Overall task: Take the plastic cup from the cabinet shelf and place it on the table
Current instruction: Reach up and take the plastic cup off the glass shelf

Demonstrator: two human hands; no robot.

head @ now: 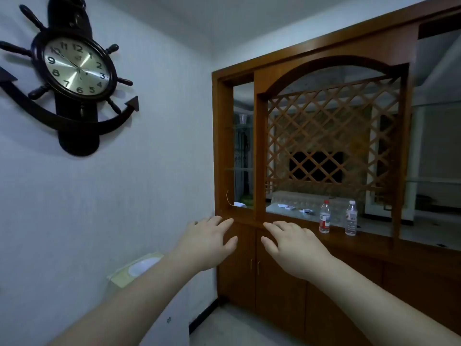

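Both bare forearms extend forward, converging. Left hand (208, 242) and right hand (294, 248) are held palm down, side by side and apart, fingers loosely spread and slightly curled. Neither hand grips anything.

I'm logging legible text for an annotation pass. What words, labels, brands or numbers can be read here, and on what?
"12", "1", "2", "3", "4", "5", "6", "7", "8", "9", "10", "11": hour numerals on the wall clock dial.
Small mark under the "12" on the dial: too blurred to read.
Red label on the left water bottle: print too small to read.
Pale label on the right water bottle: too small to read.
Nothing else legible.
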